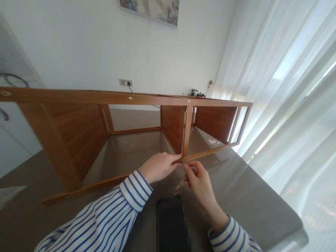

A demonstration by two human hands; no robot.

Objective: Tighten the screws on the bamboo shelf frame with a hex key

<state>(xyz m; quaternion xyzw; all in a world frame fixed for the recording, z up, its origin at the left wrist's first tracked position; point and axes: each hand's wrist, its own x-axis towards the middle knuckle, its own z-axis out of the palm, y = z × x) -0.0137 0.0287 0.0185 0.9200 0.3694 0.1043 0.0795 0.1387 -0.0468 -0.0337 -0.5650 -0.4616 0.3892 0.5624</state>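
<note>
A brown wooden shelf frame point(78, 96) lies on its side across a grey table point(249, 196). My left hand point(157, 167) rests closed on the frame's lower front rail, fingers pressed against it just left of an upright post point(187, 131). My right hand point(198, 182) hovers just right of that joint, thumb and forefinger pinched together on something too small to make out, close to the rail. Both sleeves are blue-and-white striped.
A dark phone-like object point(172, 220) lies on the table near my body. A sheet of paper point(10, 194) sits at the far left. White curtains point(288, 87) hang on the right, and a wall socket point(125, 83) is behind the frame.
</note>
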